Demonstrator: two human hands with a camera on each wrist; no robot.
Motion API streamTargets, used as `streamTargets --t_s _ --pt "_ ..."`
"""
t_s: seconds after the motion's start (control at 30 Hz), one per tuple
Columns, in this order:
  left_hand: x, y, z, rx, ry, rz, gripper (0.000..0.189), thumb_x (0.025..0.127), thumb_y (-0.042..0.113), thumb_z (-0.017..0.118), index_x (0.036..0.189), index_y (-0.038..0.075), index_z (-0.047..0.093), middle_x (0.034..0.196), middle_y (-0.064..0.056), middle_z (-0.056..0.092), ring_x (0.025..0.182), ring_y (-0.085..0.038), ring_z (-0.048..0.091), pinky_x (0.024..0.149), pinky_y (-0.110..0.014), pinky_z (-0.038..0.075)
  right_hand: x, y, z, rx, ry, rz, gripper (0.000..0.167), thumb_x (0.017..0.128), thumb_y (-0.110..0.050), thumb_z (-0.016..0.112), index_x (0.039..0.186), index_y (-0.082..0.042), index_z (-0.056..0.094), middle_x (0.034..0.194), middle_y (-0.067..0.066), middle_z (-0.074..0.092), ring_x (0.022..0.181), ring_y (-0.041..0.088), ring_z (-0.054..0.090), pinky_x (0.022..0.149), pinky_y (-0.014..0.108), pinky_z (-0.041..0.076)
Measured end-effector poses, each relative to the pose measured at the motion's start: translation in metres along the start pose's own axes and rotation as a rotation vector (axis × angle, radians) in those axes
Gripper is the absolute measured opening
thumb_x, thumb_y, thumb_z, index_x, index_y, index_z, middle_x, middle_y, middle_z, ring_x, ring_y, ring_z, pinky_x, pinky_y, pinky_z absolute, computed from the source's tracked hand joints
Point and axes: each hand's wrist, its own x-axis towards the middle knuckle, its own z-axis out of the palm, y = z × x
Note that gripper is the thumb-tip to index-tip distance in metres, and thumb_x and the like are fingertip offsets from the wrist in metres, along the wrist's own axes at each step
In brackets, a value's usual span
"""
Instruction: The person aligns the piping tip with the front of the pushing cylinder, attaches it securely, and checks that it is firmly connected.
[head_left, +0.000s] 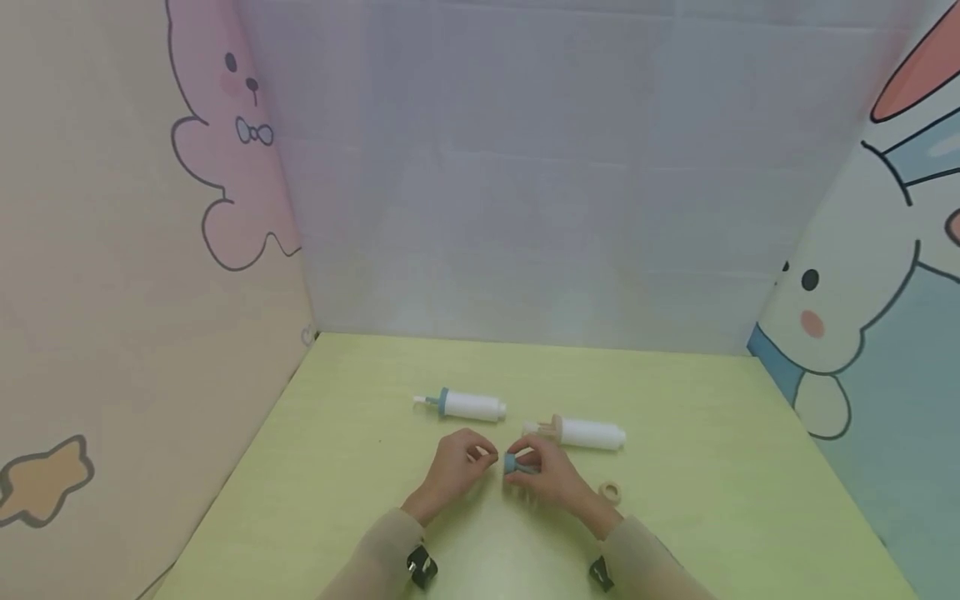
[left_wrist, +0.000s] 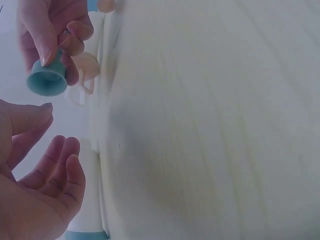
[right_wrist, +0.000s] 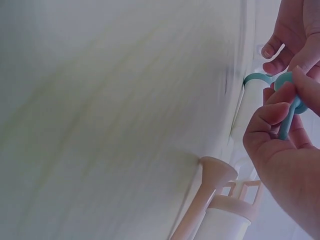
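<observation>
My right hand (head_left: 551, 475) pinches a teal piece (left_wrist: 47, 82) with a flared cup and a thin stem (right_wrist: 287, 125). The cup faces left, towards my left hand (head_left: 457, 462). That hand is held just to the left, thumb and fingers apart, with nothing seen between them in the left wrist view. Beyond the hands lies a white cylinder (head_left: 472, 406) with a teal collar. Another white cylinder (head_left: 591, 433), with a beige collar and open frame, lies behind my right hand.
Beside my right wrist lies a beige piece (right_wrist: 218, 172) with a flared end and stem. Small pale shapes below the right hand are too blurred to tell. The yellow-green table (head_left: 720, 467) meets a pale curtain (head_left: 487, 183) at the back and printed walls at the sides.
</observation>
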Motion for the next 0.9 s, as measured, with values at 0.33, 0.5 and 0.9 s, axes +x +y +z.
streamTargets --t_s 0.33,0.5,0.9 --pt "0.015 -0.007 -0.016 0.233 -0.030 -0.035 0.026 0.080 0.014 0.076 0.105 0.009 0.070 0.104 -0.004 0.064 0.080 -0.018 0.062 0.066 -0.030 0.050 0.000 0.004 -0.002 -0.013 0.010 0.014 0.033 0.083 -0.017 0.075 0.110 -0.004 0.060 0.106 0.015 0.064 0.097 0.033 0.063 0.080 0.046 0.051" --pt "0.021 -0.005 -0.023 0.426 0.008 0.072 0.036 0.076 0.012 0.078 0.111 0.008 0.068 0.106 -0.006 0.058 0.092 -0.022 0.057 0.079 -0.038 0.049 -0.001 0.001 -0.003 0.008 0.000 -0.003 0.032 0.083 -0.014 0.074 0.109 -0.002 0.059 0.103 0.015 0.065 0.095 0.031 0.064 0.079 0.044 0.051" --pt "0.048 -0.018 -0.024 0.645 0.027 0.009 0.059 0.071 0.026 0.081 0.126 0.013 0.062 0.128 -0.013 0.055 0.119 -0.036 0.045 0.100 -0.065 0.020 -0.006 0.002 -0.002 0.009 -0.039 0.025 0.029 0.084 -0.013 0.074 0.108 -0.004 0.059 0.099 0.013 0.068 0.091 0.027 0.065 0.075 0.040 0.052"
